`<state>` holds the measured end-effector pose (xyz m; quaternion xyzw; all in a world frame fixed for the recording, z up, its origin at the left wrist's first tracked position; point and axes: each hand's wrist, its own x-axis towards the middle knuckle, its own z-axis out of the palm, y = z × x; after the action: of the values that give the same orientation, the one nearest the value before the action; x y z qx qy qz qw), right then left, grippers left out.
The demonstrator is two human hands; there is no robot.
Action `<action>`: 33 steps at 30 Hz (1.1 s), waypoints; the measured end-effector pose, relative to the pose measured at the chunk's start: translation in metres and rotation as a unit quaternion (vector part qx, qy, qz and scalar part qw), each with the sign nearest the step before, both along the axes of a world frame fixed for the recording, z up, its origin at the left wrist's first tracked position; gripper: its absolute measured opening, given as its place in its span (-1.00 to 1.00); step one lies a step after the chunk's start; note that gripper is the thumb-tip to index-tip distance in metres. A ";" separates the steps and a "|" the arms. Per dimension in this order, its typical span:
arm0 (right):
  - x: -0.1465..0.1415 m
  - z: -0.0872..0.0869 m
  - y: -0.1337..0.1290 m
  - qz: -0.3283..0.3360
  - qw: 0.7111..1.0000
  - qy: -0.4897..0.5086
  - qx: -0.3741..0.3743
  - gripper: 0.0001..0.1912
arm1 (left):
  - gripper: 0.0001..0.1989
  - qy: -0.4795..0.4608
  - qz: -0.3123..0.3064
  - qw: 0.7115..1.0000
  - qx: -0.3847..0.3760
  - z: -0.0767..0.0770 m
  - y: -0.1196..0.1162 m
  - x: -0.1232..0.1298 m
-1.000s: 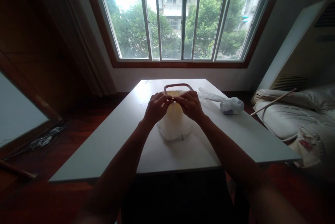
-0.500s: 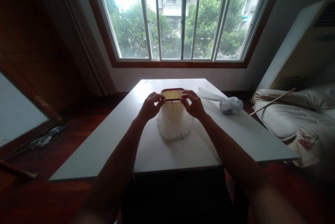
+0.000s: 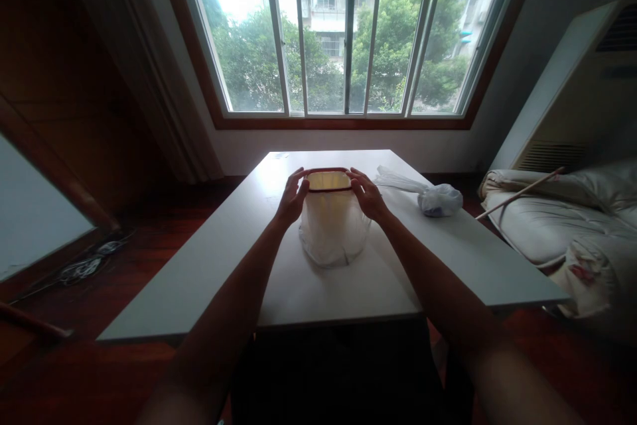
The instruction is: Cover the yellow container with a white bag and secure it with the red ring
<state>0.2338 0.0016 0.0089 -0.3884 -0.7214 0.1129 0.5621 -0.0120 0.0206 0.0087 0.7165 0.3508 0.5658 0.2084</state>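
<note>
The yellowish, round-cornered bin (image 3: 327, 180) stands upright between the two hands, its body just below the grip. Far beyond the grip, the wide window (image 3: 350, 34) with metal-framed sliding panes and a brown wooden surround spans the wall. Under the bin, the large white flat-topped table (image 3: 199, 279) stretches to both sides of the grip and toward the person. Well off to the right, past the table, stands the tall off-white cabinet (image 3: 552, 80) with slatted grilles, and nearer the grip than its top lies the cream padded bundle of bedding (image 3: 562, 213), with the thin pale stick (image 3: 522, 193) slanting against it. Directly below the grip, the loose, translucent white plastic liner (image 3: 333, 239) hangs around the outside of the bin, its crumpled lower edge down by the tabletop. To the right of the grip, well apart from it, the bunched white plastic bag (image 3: 440, 201) lies on the table, its thin gathered end trailing toward the right hand. The left hand (image 3: 293, 194) and the right hand (image 3: 367, 194) flank the narrow dark-red rim (image 3: 327, 190) at opposite sides, palms turned inward. On each, the thumb sits nearer the person and the fingers reach farther along the side; whether they pinch the rim or only rest against it, I cannot tell.
</note>
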 end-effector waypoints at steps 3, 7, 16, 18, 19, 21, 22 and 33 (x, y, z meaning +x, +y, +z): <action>0.000 -0.001 0.000 0.015 1.000 0.007 -0.004 -0.43 | -0.46 -0.020 -0.030 0.998 -0.042 -0.005 0.002 0.002; 0.000 0.000 -0.002 0.013 1.000 0.013 0.018 -0.49 | -0.51 -0.023 -0.039 0.998 -0.050 -0.005 0.001 0.003; 0.002 0.003 -0.005 0.069 0.995 0.070 0.006 -0.52 | -0.44 -0.032 -0.049 0.996 -0.061 -0.005 -0.001 0.003; 0.003 0.004 -0.004 0.073 0.994 0.086 -0.004 -0.53 | -0.44 -0.030 -0.049 0.997 -0.056 -0.005 0.000 0.004; 0.003 0.004 -0.004 0.073 0.993 0.093 -0.009 -0.53 | -0.43 -0.027 -0.049 0.997 -0.053 -0.005 0.000 0.004; 0.004 0.004 -0.003 0.072 0.992 0.104 -0.019 -0.54 | -0.43 -0.016 -0.050 0.998 -0.046 -0.005 -0.001 0.004; 0.004 0.003 -0.002 0.071 0.991 0.107 -0.024 -0.55 | -0.43 -0.010 -0.050 0.998 -0.041 -0.005 -0.001 0.004; 0.007 0.002 0.001 0.074 0.988 0.129 -0.044 -0.57 | -0.41 -0.022 -0.080 0.996 -0.032 -0.004 -0.005 0.003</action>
<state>0.2407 0.0025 0.0112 -0.3410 -0.6640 0.2349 0.6226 -0.0095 0.0161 0.0044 0.7227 0.3055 0.5516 0.2831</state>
